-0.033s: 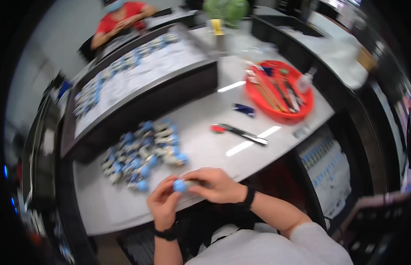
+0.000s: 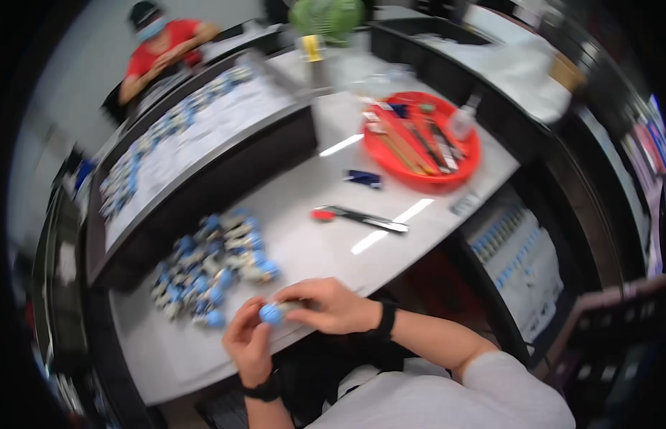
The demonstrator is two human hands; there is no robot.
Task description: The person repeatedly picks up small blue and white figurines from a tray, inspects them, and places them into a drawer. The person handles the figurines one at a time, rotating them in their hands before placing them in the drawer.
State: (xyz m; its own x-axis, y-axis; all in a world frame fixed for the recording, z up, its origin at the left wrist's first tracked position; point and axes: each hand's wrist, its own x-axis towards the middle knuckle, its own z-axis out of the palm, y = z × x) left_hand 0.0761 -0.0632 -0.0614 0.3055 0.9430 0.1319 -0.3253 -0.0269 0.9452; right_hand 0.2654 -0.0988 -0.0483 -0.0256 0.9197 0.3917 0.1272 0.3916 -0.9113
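Both hands meet at the near edge of the table (image 2: 304, 236), at about 6 o'clock in the view. Left hand (image 2: 248, 344) comes up from below with its fingers curled, pinching the small blue-capped piece (image 2: 273, 312) from the 7 o'clock side. Right hand (image 2: 331, 306) reaches in from 3 o'clock, fingers pressed together over the pale end of the same piece, so the piece sits between the 2 hands, just above the table edge. Each wrist carries a dark band.

At 10 o'clock from the hands, near them, lies a heap of similar blue-and-white pieces (image 2: 215, 264) on the grey surface. At 1 o'clock, well apart, a long tool with a red end (image 2: 358, 216) lies flat, and a small dark blue item (image 2: 364, 179) lies beyond it. Farther toward 1 o'clock stands a round red tray (image 2: 419, 179) holding several long tools. A long dark rack (image 2: 204, 179) filled with rows of blue-and-white pieces runs along the far side, at 11 o'clock. Behind it sits another person in a red top (image 2: 165, 46).
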